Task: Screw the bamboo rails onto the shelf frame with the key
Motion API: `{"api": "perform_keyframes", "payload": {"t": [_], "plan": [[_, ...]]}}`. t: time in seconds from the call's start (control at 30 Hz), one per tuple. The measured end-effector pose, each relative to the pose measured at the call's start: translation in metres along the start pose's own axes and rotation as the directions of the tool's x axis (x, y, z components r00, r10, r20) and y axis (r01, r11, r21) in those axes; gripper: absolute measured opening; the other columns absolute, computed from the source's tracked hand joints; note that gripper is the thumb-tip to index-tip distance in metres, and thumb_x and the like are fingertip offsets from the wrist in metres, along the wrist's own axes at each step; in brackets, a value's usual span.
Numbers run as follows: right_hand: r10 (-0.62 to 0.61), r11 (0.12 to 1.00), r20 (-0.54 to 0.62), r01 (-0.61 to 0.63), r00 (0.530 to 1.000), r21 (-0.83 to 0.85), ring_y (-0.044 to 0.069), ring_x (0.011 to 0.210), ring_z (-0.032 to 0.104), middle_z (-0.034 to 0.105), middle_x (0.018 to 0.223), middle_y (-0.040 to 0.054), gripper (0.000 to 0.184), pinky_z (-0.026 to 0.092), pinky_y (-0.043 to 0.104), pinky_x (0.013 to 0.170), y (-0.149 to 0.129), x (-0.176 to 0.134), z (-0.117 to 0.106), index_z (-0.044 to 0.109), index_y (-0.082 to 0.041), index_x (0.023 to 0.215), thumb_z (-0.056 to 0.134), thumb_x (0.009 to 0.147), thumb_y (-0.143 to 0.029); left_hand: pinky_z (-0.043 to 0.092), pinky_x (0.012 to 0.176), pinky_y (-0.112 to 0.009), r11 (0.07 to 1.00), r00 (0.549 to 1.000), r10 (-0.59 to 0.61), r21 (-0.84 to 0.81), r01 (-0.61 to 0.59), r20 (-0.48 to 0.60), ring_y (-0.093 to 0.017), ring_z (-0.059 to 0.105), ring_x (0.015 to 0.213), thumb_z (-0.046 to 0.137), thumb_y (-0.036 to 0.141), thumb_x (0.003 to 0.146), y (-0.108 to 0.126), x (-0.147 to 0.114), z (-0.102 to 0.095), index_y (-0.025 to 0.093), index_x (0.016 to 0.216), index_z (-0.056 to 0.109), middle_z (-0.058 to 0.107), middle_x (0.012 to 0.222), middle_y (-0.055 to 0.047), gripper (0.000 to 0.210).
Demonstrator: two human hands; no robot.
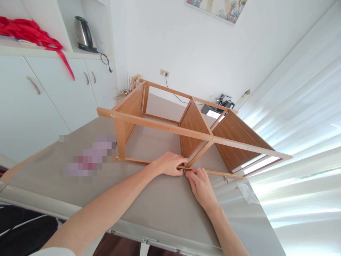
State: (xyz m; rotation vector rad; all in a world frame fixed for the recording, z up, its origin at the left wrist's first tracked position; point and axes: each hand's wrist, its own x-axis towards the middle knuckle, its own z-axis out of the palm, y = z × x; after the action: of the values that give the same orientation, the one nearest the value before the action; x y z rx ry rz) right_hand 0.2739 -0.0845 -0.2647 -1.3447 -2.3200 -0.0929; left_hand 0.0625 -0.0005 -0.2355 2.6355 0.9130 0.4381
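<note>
From my remote seat I had the wooden frame (pixel 194 131) lying on the desk (pixel 160 199), its panels upright on their edges. My left hand (pixel 170 163) was clamped around the lower rail (pixel 213 172), close to where the slanting crosspiece (pixel 200 154) came down to it. My right hand (pixel 203 188) was just beside it, thumb and finger bent in toward the same joint. Something small and dark showed at those fingertips, too slight to name, and I could not tell whether they were pinching it or only resting there.

As I judged it, the work at this joint asked for an unmoving left grip, so that rail and crosspiece would not shift against each other, with all the fine handling left to the right fingertips. A small piece would need to go in straight and be started by feel, without force, since a skewed start could bind or mark the wood. The little metal pieces (pixel 226 179) near the rail, and the crumpled bag (pixel 247 193) beyond, were best left well clear of my forearm.
</note>
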Motion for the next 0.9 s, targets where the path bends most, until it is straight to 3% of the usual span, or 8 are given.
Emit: {"api": "perform_keyframes", "payload": {"t": [0.53, 0.9], "plan": [[-0.026, 0.999, -0.057, 0.024, 0.998, -0.041, 0.021, 0.088, 0.050, 0.059, 0.094, 0.0076, 0.021, 0.043, 0.035, 0.079, -0.0033, 0.0003, -0.0014, 0.068, -0.021, 0.102, 0.048, 0.100, -0.016, 0.032, 0.055, -0.028, 1.000, 1.000, -0.005, 0.003, 0.005, -0.006, -0.018, 0.067, 0.076, 0.059, 0.031, 0.080, 0.0000, -0.0014, 0.0001, 0.028, 0.096, 0.059, 0.073, 0.091, 0.004, 0.017], [-0.035, 0.996, -0.019, 0.033, 0.999, -0.082, 0.021, 0.088, 0.051, 0.060, 0.094, 0.0073, 0.019, 0.042, 0.034, 0.080, -0.0003, -0.0008, -0.0007, 0.069, -0.021, 0.100, 0.051, 0.099, -0.015, 0.032, 0.055, -0.028, 1.000, 1.000, -0.009, -0.015, 0.009, 0.006, -0.018, 0.067, 0.076, 0.059, 0.032, 0.080, -0.0002, -0.0013, -0.0009, 0.028, 0.096, 0.059, 0.073, 0.090, 0.004, 0.016]]}}
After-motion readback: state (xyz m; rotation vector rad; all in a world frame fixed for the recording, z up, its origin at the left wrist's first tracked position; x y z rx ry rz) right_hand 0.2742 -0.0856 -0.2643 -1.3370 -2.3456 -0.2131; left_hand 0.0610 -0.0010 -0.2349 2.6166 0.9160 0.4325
